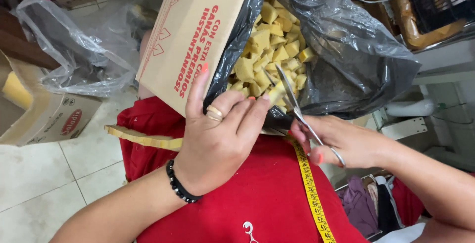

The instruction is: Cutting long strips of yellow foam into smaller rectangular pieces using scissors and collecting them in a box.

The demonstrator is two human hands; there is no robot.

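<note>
Left hand (217, 144), lower centre, pinches a yellow foam strip (143, 138) at the cardboard box (188, 35) edge. Right hand (341, 141) has its grip wrapped around scissors (297, 107), blades parted, tips over the foam cubes (269, 50) in the black liner bag (346, 50). Best to cut short and square, keeping fingertips behind the blades. Both wrists are bent inward over the lap.

a clear plastic bag (74, 45) lies beside a smaller carton (49, 117).
</note>
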